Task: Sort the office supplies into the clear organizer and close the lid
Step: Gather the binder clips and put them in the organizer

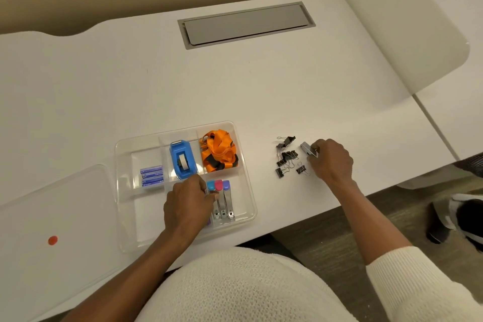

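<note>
Left hand (188,201) sits curled inside the clear organizer (251,218), fingers pinched on the staple removers (222,200) in the front compartment (three coloured tops showing). Right hand (329,162) out on the counter (235,86) is closed around a silvery clip (308,149), just beside six or so black binder clips (286,158). Lid (47,204) lies off, left.

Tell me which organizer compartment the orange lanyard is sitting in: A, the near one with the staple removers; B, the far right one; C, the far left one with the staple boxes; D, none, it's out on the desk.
B: the orange lanyard fills the far right compartment of the clear organizer, beside the blue tape dispenser.
</note>
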`<act>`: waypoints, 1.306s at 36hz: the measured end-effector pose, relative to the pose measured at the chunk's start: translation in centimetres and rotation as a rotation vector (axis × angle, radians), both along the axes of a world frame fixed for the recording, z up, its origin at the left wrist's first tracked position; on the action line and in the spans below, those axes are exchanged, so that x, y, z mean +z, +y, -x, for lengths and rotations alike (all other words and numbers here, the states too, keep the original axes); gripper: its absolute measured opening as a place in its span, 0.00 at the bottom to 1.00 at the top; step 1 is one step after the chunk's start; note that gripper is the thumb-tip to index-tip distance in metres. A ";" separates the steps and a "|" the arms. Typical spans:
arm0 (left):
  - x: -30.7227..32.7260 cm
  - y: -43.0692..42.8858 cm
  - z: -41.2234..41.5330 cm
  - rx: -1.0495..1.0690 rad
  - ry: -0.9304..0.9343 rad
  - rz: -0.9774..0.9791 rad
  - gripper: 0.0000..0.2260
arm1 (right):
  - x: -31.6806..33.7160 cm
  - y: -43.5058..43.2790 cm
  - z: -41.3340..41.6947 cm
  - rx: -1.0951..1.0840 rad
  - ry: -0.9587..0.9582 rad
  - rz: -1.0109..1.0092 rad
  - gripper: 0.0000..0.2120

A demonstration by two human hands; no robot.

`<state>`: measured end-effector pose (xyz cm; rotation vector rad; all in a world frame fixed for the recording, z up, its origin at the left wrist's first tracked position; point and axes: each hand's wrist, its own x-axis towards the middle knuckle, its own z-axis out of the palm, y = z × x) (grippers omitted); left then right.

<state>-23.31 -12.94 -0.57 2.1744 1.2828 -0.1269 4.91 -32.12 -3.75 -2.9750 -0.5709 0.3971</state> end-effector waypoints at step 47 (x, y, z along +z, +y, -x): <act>0.1 -0.2 0.4 0.159 0.013 0.049 0.09 | 4.2 9.0 12.8 1.908 -0.302 0.139 0.05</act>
